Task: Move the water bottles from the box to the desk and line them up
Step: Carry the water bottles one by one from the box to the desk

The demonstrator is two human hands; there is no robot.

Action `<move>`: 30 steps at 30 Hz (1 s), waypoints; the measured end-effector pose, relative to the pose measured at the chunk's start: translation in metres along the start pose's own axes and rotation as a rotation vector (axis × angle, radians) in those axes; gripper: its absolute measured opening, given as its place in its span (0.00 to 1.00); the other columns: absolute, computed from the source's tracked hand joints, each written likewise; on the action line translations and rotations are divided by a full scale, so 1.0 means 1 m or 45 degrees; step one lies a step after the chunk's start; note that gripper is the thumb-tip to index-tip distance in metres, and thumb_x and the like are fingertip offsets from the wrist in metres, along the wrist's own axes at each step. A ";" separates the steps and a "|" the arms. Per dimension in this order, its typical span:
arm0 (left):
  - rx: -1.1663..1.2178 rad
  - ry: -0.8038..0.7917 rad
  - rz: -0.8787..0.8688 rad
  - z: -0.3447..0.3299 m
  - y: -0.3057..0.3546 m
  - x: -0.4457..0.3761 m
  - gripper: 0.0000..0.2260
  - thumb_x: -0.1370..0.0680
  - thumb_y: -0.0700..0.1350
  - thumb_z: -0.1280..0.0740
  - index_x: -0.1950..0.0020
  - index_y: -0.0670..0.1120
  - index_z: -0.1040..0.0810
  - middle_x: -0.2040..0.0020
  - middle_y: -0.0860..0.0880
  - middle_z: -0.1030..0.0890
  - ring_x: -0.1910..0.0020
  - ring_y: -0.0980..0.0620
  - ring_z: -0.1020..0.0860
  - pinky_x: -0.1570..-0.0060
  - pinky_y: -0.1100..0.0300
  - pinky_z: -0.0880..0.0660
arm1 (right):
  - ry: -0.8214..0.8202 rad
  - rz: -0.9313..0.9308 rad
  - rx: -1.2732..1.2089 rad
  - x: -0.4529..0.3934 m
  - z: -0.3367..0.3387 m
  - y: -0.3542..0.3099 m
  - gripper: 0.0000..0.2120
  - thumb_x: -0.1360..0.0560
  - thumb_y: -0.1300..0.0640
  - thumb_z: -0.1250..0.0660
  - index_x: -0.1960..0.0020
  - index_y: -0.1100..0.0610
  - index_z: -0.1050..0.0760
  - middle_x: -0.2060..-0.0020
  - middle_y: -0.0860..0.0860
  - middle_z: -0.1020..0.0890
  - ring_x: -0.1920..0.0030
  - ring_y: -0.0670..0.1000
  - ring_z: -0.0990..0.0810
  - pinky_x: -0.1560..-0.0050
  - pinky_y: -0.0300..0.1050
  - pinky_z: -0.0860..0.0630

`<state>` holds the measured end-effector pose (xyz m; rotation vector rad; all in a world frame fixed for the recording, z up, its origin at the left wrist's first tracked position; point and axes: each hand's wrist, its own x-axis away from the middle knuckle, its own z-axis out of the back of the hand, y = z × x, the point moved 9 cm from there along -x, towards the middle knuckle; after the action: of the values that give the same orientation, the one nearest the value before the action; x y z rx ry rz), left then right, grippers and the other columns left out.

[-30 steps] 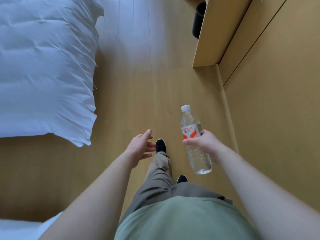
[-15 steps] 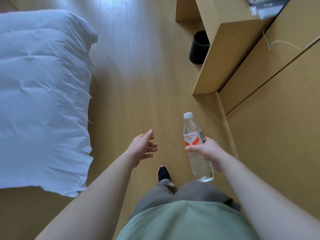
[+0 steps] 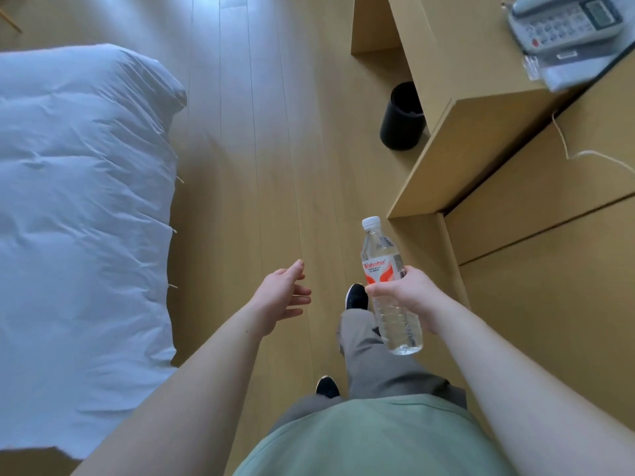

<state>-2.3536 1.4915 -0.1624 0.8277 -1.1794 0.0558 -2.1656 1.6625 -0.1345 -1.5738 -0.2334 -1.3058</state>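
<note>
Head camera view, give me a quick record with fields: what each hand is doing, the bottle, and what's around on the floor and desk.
right hand: right hand grips the water bottle around its label
left hand: left hand open, fingers relaxed, holding nothing
bottle: clear, white cap, red and white label, roughly upright, carried above the floor
desk: wooden desk ahead on the right, with a telephone on it
floor: black waste bin beside the desk
left side: bed with white duvet
box: not in view
</note>
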 end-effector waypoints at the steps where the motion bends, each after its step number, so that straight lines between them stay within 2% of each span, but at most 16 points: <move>1: 0.004 0.010 0.005 0.001 0.012 -0.009 0.19 0.18 0.62 0.39 0.41 0.49 0.22 0.49 0.45 0.16 0.50 0.48 0.15 0.45 0.49 0.18 | -0.012 -0.001 0.015 -0.012 0.004 -0.012 0.25 0.31 0.55 0.20 0.39 0.56 0.27 0.48 0.53 0.18 0.49 0.53 0.19 0.53 0.48 0.25; 5: 0.024 0.067 0.032 0.004 0.067 -0.044 0.19 0.18 0.62 0.39 0.41 0.49 0.22 0.49 0.45 0.16 0.50 0.48 0.15 0.45 0.49 0.18 | -0.033 -0.001 0.027 -0.061 0.025 -0.066 0.26 0.32 0.56 0.20 0.39 0.56 0.26 0.48 0.53 0.18 0.50 0.52 0.19 0.59 0.45 0.26; 10: 0.046 0.089 0.046 -0.009 0.139 -0.084 0.19 0.18 0.62 0.39 0.40 0.48 0.22 0.49 0.45 0.15 0.50 0.48 0.15 0.47 0.50 0.17 | -0.057 -0.002 -0.005 -0.111 0.047 -0.131 0.26 0.32 0.56 0.20 0.38 0.57 0.26 0.48 0.53 0.17 0.48 0.54 0.18 0.50 0.50 0.24; 14: 0.075 0.072 0.035 -0.023 0.191 -0.106 0.19 0.18 0.62 0.39 0.41 0.48 0.22 0.50 0.45 0.15 0.48 0.46 0.15 0.45 0.48 0.17 | -0.082 0.014 -0.041 -0.136 0.063 -0.178 0.28 0.32 0.56 0.20 0.36 0.56 0.27 0.46 0.53 0.18 0.47 0.54 0.19 0.53 0.48 0.25; 20: 0.072 0.060 0.010 -0.018 0.252 -0.142 0.19 0.18 0.61 0.38 0.41 0.47 0.21 0.49 0.43 0.15 0.50 0.46 0.15 0.48 0.49 0.17 | -0.067 0.056 -0.047 -0.171 0.082 -0.231 0.29 0.32 0.53 0.20 0.36 0.54 0.28 0.47 0.51 0.19 0.48 0.51 0.20 0.59 0.46 0.28; 25: 0.093 0.051 0.012 -0.001 0.297 -0.186 0.17 0.17 0.60 0.38 0.42 0.47 0.21 0.54 0.46 0.15 0.54 0.48 0.15 0.47 0.48 0.17 | -0.018 0.051 -0.044 -0.207 0.082 -0.268 0.30 0.33 0.53 0.19 0.36 0.54 0.29 0.48 0.51 0.18 0.50 0.52 0.19 0.59 0.46 0.26; 27: 0.076 0.038 0.010 0.005 0.317 -0.206 0.17 0.18 0.60 0.38 0.42 0.47 0.21 0.53 0.46 0.15 0.53 0.48 0.15 0.48 0.48 0.17 | -0.016 0.047 -0.037 -0.223 0.076 -0.287 0.30 0.33 0.52 0.19 0.36 0.53 0.29 0.48 0.51 0.19 0.50 0.52 0.19 0.58 0.47 0.26; 30: 0.041 0.020 0.002 0.019 0.353 -0.234 0.17 0.18 0.60 0.38 0.42 0.48 0.21 0.51 0.45 0.15 0.53 0.48 0.15 0.53 0.51 0.17 | 0.005 0.031 -0.029 -0.245 0.070 -0.320 0.30 0.34 0.52 0.19 0.37 0.53 0.28 0.48 0.51 0.19 0.49 0.52 0.19 0.51 0.51 0.25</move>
<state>-2.6240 1.8184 -0.1634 0.8532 -1.1672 0.0821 -2.4388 1.9671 -0.1429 -1.5883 -0.1973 -1.2964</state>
